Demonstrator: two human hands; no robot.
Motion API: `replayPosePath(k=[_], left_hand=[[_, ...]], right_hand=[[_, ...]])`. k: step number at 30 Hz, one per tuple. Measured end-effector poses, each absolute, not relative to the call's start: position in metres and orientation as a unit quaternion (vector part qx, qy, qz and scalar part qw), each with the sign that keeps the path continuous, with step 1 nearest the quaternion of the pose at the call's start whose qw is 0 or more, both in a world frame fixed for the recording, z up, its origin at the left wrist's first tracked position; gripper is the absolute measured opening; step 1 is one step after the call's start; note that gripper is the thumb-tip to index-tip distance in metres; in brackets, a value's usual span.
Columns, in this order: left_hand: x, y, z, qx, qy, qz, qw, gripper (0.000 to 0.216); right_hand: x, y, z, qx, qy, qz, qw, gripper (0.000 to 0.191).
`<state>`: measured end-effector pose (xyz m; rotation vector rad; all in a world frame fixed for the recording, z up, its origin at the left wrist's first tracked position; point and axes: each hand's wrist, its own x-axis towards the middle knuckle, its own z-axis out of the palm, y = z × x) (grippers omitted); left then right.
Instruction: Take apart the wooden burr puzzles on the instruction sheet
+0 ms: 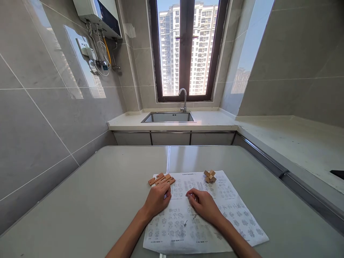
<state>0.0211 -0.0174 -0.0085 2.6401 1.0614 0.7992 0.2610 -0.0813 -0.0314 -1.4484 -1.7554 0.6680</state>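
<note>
The left hand (159, 197), fingers curled, rests beside notched wooden pieces (161, 179) at the far-left corner of a paper sheet (199, 247); the right hand (204, 205) curls mid-sheet, nearer than the wooden knot (210, 176) by the far-right corner; whether either hand is pinching anything, one cannot tell; careful handling probably means one piece at a time, notches in view, wrists light on the sheet.

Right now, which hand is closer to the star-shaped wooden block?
Right. The right hand is just on the near side of the star-shaped wooden block; the left hand is farther away, off to its left, by the flat wooden pieces.
</note>
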Motion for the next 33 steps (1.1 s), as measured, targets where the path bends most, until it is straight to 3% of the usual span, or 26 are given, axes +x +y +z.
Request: replayPosePath(k=[20, 27, 33], left_hand=[[0.022, -0.02, -0.01, 0.916, 0.322, 0.205, 0.123, 0.021], [0.022, -0.019, -0.011, 0.916, 0.309, 0.221, 0.127, 0.022], [0.022, -0.018, -0.014, 0.915, 0.315, 0.217, 0.123, 0.024]], right_hand=[[0.263, -0.076, -0.032, -0.57, -0.602, 0.293, 0.476, 0.03], [0.264, -0.071, -0.04, -0.591, -0.526, 0.293, 0.537, 0.049], [0.268, -0.069, -0.041, -0.585, -0.43, 0.328, 0.605, 0.052]])
